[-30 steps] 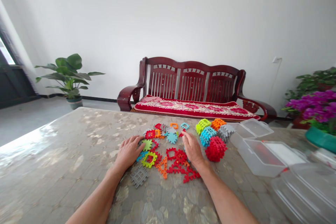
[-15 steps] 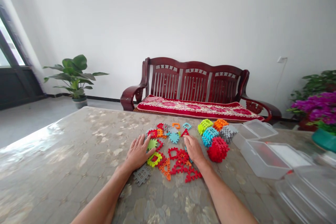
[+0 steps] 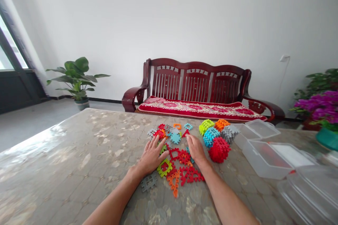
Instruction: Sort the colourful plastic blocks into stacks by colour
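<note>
Flat plastic interlocking tiles (image 3: 182,168) in red, orange, green, blue and grey lie scattered on a marbled table (image 3: 79,161). My left hand (image 3: 153,155) lies flat on the left part of the pile, fingers spread, next to a green square tile (image 3: 164,167). My right hand (image 3: 195,148) rests palm down on the right part, fingers stretched toward a red triangle (image 3: 186,133). Neither hand grips a piece. Right of my right hand stand several assembled cubes: a red cube (image 3: 218,149), a blue cube (image 3: 210,136), a green one (image 3: 205,126), an orange one (image 3: 220,124) and a grey one (image 3: 229,132).
Clear plastic boxes and lids (image 3: 264,154) sit on the table's right side. A dark red wooden bench (image 3: 195,88) stands behind the table. A green potted plant (image 3: 76,77) is at the far left, and purple flowers (image 3: 320,109) at the right edge.
My left hand slid rightward, pushing the left tiles in toward the middle of the pile. My right hand stayed nearly in place on the pile's right side.
</note>
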The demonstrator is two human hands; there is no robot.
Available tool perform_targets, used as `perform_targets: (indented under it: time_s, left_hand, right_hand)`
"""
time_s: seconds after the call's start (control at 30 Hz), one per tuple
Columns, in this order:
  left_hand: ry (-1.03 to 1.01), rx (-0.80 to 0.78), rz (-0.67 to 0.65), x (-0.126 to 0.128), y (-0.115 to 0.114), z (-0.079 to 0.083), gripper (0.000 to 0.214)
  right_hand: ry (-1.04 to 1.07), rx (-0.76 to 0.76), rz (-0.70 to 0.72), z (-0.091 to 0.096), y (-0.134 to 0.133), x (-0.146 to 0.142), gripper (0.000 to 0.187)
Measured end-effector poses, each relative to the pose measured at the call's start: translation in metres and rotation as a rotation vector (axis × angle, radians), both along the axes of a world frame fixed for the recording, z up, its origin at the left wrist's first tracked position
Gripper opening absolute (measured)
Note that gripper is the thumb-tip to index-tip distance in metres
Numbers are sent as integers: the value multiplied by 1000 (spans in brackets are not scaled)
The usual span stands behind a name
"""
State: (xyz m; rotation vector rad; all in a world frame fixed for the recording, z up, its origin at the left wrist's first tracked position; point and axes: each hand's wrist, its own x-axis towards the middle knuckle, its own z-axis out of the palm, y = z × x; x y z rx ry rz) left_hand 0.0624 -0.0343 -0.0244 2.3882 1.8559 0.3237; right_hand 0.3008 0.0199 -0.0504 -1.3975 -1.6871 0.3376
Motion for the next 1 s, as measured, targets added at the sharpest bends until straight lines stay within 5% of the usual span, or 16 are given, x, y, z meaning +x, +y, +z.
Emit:
perform_targets:
  time_s: [0.3,0.5,0.73,0.87,1.0]
  left_hand:
    - [8,104,118,26,44,24,67]
    - [19,-11,122,40,85,32,69]
    - [71,0,-26,43,82,21,60]
    - [-8,-36,-140,45,81,35,47]
    - [-75,31,-96,58,91,48,50]
  right_hand:
    - [34,-30,-7,6,-2,0,51]
    - [44,-21,-42,10,-6,-2,50]
    - [135,-2,-61,15,-11,-3,51]
    - [218,28,-99,17,-14,-3,50]
    - [267,54,-124,19,-15,-4,48]
